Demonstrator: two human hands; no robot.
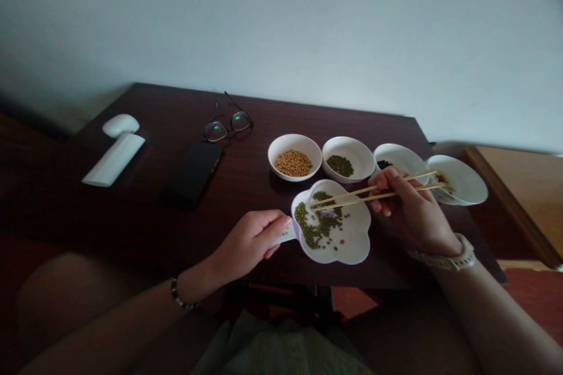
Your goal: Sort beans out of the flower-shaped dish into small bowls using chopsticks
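My left hand [250,243] grips the short handle of a white flower-shaped dish [354,246] with a purple underside. Green mung beans [319,225] lie scattered in that dish, along with a few tiny coloured bits. My right hand [409,211] holds a pair of wooden chopsticks [373,193], and their tips rest over the beans at the dish's far left lobe. Beyond it stand white bowls: one of soybeans [292,143], one of mung beans [347,146], and one of black beans [404,158]. A fourth white bowl [466,181] sits behind the chopsticks' upper ends, its contents mostly hidden.
All this stands on a dark wooden table [246,193]. To the left lie glasses [229,121], a black phone [191,174], and two white oblong objects [114,158]. A light wooden surface [519,199] lies beyond the right edge, and a wall rises behind.
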